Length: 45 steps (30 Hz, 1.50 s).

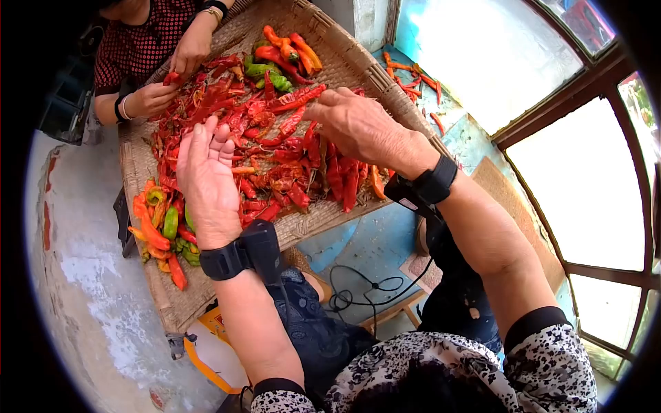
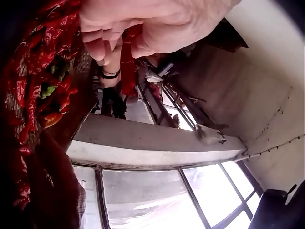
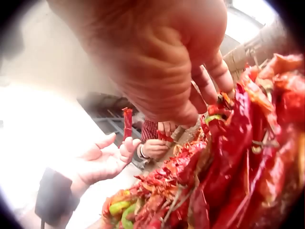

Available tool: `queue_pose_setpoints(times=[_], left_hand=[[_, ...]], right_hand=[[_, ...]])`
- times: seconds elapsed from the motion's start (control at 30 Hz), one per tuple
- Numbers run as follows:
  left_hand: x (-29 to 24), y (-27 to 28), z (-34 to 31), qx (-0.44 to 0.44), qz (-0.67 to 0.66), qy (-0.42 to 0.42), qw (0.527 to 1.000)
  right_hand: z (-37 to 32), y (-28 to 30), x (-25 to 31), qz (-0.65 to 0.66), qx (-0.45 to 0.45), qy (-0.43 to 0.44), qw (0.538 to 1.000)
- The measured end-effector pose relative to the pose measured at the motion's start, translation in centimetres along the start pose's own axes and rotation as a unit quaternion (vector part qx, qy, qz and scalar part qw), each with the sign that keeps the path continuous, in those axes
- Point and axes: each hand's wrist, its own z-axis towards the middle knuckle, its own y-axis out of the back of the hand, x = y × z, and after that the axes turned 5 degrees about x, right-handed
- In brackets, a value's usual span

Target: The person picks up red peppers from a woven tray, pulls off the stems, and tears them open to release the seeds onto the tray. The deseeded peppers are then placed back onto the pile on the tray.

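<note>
Palm up at the left of the heap, my left hand (image 1: 210, 182) pinches a dried red pepper (image 2: 127, 64) between thumb and fingers. In the right wrist view that pepper (image 3: 127, 125) stands up from the left fingertips. Across the heap, my right hand (image 1: 365, 127) hangs palm down with bent, spread fingers. The right wrist view has this hand (image 3: 162, 62) just above dried red peppers (image 3: 228, 157), nothing visibly held; whether its fingertips touch them, I cannot tell.
The woven tray (image 1: 313, 224) bears the heap, with fresh green and orange peppers (image 1: 155, 227) at its near-left corner and more at the far end. Another person's hands (image 1: 155, 96) work at the far-left edge. Loose peppers (image 1: 413, 79) lie beyond the tray, near the windows.
</note>
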Motion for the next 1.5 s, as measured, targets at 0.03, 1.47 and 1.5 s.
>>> queue_pose_setpoints(times=[0.03, 1.47, 1.5], left_hand=[[-0.1, 0.2, 0.0, -0.057, -0.036, 0.017, 0.998], [1.7, -4.0, -1.4, 0.140, -0.039, 0.040, 0.989], [1.7, -4.1, -1.5, 0.139, -0.039, 0.039, 0.989]], right_hand=[[0.0, -0.8, 0.0, -0.105, -0.023, 0.050, 0.993], [-1.9, 0.8, 0.2, -0.049, -0.116, 0.090, 0.988], [-1.7, 0.3, 0.7, 0.051, -0.104, 0.110, 0.987]])
